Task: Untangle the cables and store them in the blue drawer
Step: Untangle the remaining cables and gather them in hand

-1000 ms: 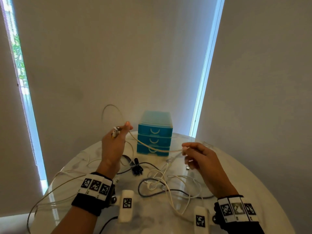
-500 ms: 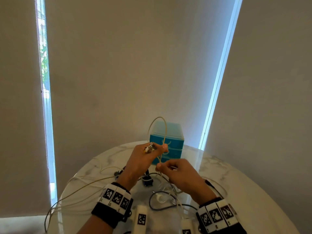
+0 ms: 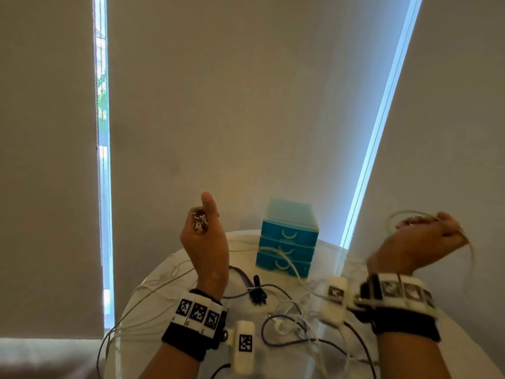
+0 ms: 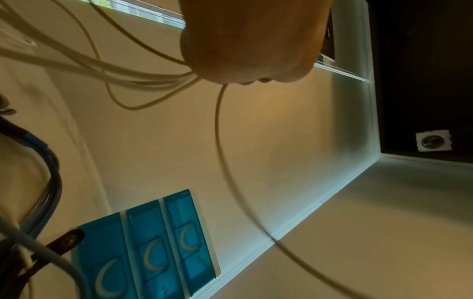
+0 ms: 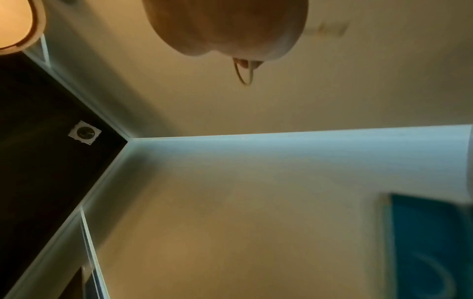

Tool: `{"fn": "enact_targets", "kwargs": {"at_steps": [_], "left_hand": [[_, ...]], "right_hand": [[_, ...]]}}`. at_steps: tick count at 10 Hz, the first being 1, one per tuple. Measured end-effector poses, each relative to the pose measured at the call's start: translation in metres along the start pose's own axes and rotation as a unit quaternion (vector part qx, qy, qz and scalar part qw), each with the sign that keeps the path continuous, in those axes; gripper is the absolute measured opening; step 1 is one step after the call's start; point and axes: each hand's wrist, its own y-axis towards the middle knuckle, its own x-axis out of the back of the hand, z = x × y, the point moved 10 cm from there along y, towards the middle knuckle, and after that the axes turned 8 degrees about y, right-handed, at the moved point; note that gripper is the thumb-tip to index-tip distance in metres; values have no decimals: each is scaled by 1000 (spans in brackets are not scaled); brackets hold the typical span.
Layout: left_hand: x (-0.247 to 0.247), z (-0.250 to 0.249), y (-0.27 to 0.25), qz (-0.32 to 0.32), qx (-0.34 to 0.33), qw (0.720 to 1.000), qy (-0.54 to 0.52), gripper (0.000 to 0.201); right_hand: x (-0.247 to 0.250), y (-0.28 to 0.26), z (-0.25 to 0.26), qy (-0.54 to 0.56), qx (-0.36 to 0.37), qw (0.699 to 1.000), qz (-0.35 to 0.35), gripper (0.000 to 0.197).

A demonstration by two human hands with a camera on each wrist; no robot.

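My left hand (image 3: 203, 228) is raised left of the blue drawer unit (image 3: 287, 242), thumb up, fingers curled round the metal plug ends (image 3: 198, 220) of beige cables. In the left wrist view those beige cables (image 4: 107, 70) fan out from under the left hand (image 4: 250, 40). My right hand (image 3: 429, 236) is lifted far right, blurred, gripping a loop of beige cable (image 3: 404, 214); the right wrist view shows the cable loop (image 5: 244, 72) poking from the right hand (image 5: 227, 26). A tangle of dark and white cables (image 3: 289, 315) lies on the round marble table (image 3: 464, 346).
The drawer unit (image 4: 143, 252) has three shut drawers with curved handles and stands at the table's far edge near the wall. A small black bundled cable (image 3: 257, 294) lies mid-table. Beige cables (image 3: 131, 318) hang over the table's left edge. Window blinds stand behind.
My hands, close together in front of the drawer unit half a second ago, have pulled apart. The right hand swept far right with the beige cable; the left hand moved left and rose.
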Motion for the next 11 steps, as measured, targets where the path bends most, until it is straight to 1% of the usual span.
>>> {"fn": "enact_targets", "kwargs": {"at_steps": [1,2,3,4,5,6,7,8,9,10,11], "left_hand": [[-2,-23,-12,-11,-63,998,-5,47],[2,-50,-22,-18,-148,989,2,39],[3,-56,-20,-14,-189,982,12,34],[-5,-46,-15,17,-194,980,41,35],[-24,-19,-13,86,-152,978,116,44],[-46,15,-17,183,-90,956,210,55],[-61,43,-28,267,-49,925,267,66],[-67,59,-38,322,-4,908,270,68],[-69,64,-43,348,24,903,249,58],[-64,61,-37,314,37,919,234,57],[-52,58,-25,246,57,949,187,58]], "right_hand": [[-128,-70,-58,-190,-60,910,363,36],[-172,-215,-115,-385,-112,572,716,89],[-167,-178,-99,-337,-89,693,631,48],[-120,-130,-91,-308,-116,786,524,27],[-74,-130,-105,-368,-156,718,569,20],[-39,-141,-122,-453,-176,590,645,10],[-9,-165,-136,-535,-153,408,724,35],[9,-172,-140,-603,-127,301,727,50],[22,-165,-146,-646,-80,230,724,28],[25,-160,-137,-638,-124,238,722,38],[-11,-159,-125,-576,-141,379,710,52]]}}
